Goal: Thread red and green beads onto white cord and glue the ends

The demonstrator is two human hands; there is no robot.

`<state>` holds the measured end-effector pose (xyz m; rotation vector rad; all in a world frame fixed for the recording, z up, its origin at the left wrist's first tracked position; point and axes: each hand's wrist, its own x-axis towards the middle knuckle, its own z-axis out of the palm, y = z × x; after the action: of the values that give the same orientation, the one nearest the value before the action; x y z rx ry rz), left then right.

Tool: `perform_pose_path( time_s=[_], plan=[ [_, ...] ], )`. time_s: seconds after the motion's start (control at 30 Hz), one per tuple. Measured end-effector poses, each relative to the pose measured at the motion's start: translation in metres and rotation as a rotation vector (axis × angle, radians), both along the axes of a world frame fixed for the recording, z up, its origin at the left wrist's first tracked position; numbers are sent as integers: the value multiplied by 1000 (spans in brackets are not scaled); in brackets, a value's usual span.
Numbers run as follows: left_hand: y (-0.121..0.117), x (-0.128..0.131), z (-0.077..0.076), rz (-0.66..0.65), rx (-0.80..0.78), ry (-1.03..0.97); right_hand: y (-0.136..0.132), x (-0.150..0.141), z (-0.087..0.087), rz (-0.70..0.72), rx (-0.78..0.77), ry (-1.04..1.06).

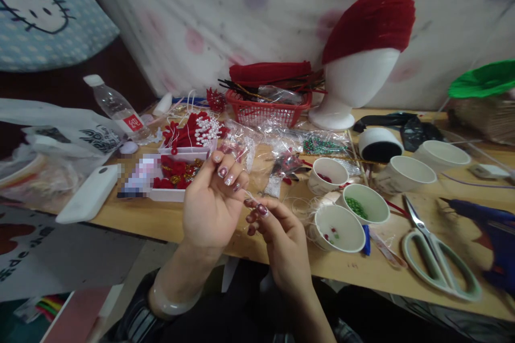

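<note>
In the head view my left hand (pixel 211 203) is raised above the table's front edge, palm turned up and fingers curled in. A thin whitish thread (pixel 251 196) runs from its fingers to my right hand (pixel 281 236), whose thumb and forefinger pinch it. The hands are close together, with the fingertips nearly meeting. Just right of them stand paper cups: one holds a few red and green beads (pixel 333 235), another green beads (pixel 356 208). Loose clear line (pixel 308 214) lies coiled between my right hand and the cups.
Scissors (pixel 436 257) and a blue glue gun (pixel 483 230) lie on the right. Behind stand a red basket (pixel 267 110) and a white head form (pixel 354 83) with a red cap. Boxes of red ornaments (pixel 169 193), a phone (pixel 88 193) and a bottle (pixel 118 110) are left.
</note>
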<state>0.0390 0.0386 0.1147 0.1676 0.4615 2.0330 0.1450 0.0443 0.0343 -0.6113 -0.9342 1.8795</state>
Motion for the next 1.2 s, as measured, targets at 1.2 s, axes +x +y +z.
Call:
perform_pose_path(
  time_s=[1.2],
  plan=[
    [0,0,1,42,-36,30,2,-1,-1,-76,-16,10]
  ],
)
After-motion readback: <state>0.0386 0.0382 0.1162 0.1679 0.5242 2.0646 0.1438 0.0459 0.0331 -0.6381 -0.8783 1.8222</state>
